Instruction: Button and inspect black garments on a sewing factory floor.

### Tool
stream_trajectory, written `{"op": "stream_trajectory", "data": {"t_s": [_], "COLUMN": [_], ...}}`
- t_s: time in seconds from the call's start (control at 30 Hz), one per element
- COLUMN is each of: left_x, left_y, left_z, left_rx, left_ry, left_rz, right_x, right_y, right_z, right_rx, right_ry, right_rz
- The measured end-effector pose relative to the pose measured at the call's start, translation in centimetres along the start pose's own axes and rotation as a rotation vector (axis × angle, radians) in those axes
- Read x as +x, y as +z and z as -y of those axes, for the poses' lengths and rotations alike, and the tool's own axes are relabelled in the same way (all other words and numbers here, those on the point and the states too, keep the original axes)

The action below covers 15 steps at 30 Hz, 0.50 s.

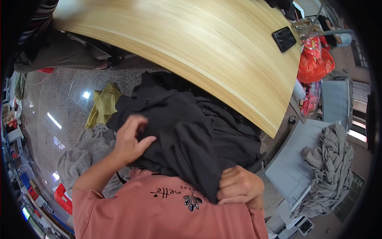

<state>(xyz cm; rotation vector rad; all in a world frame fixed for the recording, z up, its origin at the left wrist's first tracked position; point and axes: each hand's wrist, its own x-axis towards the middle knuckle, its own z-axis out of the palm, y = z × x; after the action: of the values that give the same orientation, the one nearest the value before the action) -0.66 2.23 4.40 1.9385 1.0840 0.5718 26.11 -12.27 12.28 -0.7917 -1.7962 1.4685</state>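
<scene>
I held a black garment bunched up against my chest, just below the near edge of the wooden desk. My right hand was closed in a fist on a fold of the cloth at its lower end, the fingers curled tight together around the fabric. My left hand gripped the garment at its left side, with the thumb pressed into the cloth and the other fingers bent over a pinch of it near the top. The garment hung between my hands in loose folds, and its upper part reached up to the desk's edge; I could not tell whether it touched the desk. I wore a pink shirt, and the garment's lower edge lay over its front.

On the floor to my left lay a grey cloth, partly under my left forearm, and just beyond it a yellow cloth. A dark phone lay on the far right of the desk, well apart from my hands. Past the desk's right end sat a red bag. To my right another grey cloth was heaped on a pale surface. A red crate stood on the floor at lower left.
</scene>
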Motion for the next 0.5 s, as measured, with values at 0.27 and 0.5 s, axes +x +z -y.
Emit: {"op": "stream_trajectory", "data": {"t_s": [0.27,0.5], "left_x": [3.4,8.0], "left_y": [0.0,-5.2], "left_z": [-0.3,-8.9], "left_rx": [-0.213,-0.232], "left_ry": [-0.087,0.668], "left_rz": [0.160,-0.546], "right_x": [-3.4,-4.2], "right_y": [2.0,3.1], "right_z": [0.0,3.9], "right_rx": [-0.514,-1.062], "right_ry": [0.592,0.041], "right_rz": [-0.211,-1.781]}}
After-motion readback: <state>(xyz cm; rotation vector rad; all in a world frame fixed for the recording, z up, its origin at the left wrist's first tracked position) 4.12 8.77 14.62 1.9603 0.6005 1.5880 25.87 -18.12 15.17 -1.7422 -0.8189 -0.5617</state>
